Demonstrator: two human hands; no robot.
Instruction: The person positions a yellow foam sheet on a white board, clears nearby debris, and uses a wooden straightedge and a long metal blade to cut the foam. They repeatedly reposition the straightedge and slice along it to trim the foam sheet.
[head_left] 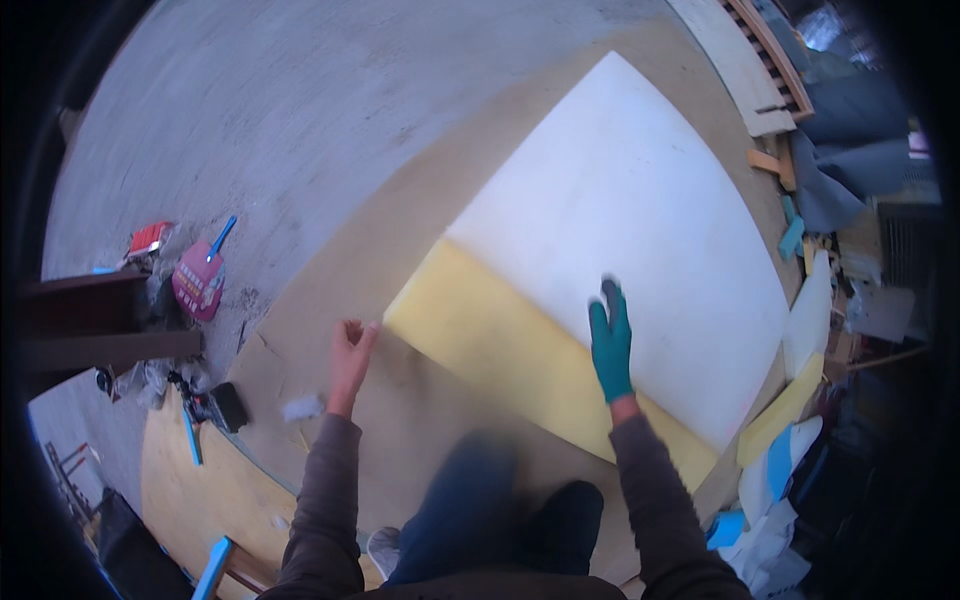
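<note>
A large white foam sheet point(630, 210) lies on the brown floor covering in front of me. Along its near side runs a band of yellow foam point(500, 345), with its left corner close to my left hand. My left hand point(352, 362) is bare, its fingers loosely curled and the thumb apart from them; the thumb tip is beside the yellow corner, and nothing shows in the grasp. A green glove with dark fingertips covers my right hand point(612, 345). Its fingers stretch forward above the white sheet near the yellow edge, holding nothing; whether they touch the sheet I cannot tell.
A pink hand fan point(198, 282) lies at the left beside brown furniture parts point(110, 345). Yellow foam offcuts point(780, 412) and other scraps line the right side. A slatted wooden piece point(770, 55) stands at the far right. A wooden board point(200, 490) is at the lower left.
</note>
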